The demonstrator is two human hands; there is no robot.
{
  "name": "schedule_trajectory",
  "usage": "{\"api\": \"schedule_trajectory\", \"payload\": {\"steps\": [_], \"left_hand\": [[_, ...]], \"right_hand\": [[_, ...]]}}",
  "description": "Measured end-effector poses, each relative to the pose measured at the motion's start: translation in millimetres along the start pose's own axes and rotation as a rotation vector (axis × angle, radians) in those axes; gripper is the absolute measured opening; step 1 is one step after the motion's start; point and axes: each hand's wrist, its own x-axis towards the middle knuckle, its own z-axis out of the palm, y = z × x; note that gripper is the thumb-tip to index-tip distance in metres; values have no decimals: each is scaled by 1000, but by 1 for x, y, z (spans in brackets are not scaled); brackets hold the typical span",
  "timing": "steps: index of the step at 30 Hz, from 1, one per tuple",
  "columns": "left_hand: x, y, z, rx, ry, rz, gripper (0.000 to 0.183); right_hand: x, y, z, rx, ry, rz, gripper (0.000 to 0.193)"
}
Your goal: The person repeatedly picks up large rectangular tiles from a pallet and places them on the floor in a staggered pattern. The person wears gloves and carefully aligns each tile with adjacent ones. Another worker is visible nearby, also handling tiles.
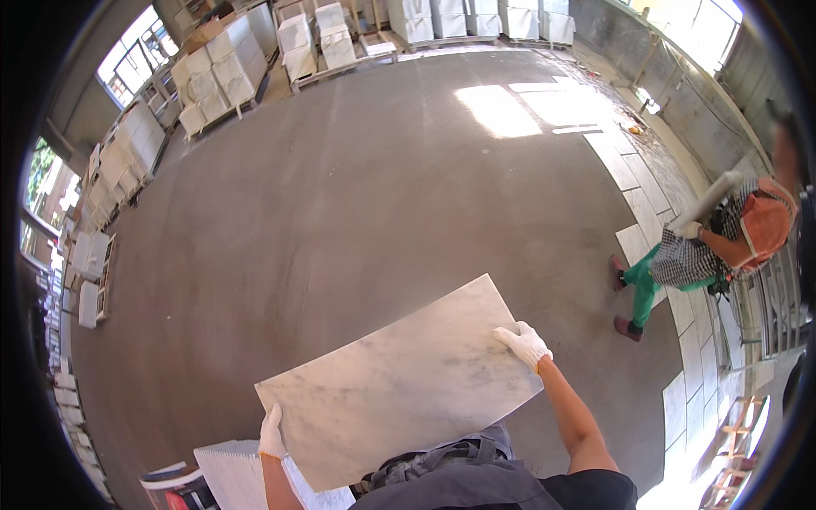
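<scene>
A large rectangular marble tile, white with grey veins, is held tilted in front of my body. My left hand, in a white glove, grips its left edge near the lower corner. On the opposite side my right hand, gloved too, clasps the right edge with the thumb lying on the face. The fingers behind the tile are hidden. Below my left forearm, a stack of white tiles with ridged edges shows partly behind the held one.
A co-worker in green trousers carries a pale slab at the right. Laid white tiles run along that side of the grey floor. Stacked tiles stand along the back and left. A bucket sits lower left.
</scene>
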Motion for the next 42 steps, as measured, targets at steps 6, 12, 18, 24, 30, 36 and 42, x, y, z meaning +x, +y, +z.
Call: {"api": "schedule_trajectory", "payload": {"steps": [6,12,18,24,30,36,42], "left_hand": [[138,58,61,181,-227,48,62],[225,113,143,53,-369,57,67],[281,133,268,356,-356,9,74],[325,191,362,491,-357,-51,81],[356,237,481,577,-452,56,79],[352,246,521,526,-443,10,74],[365,266,605,618,-515,49,74]], "right_hand": [[41,-2,-34,231,274,-48,84],[105,-19,-62,251,473,-66,71],[89,25,-94,263,653,58,73],[90,53,-96,380,562,227,84],[120,22,-172,454,695,218,79],[137,7,-214,507,598,253,82],[157,11,-240,504,682,341,88]]}}
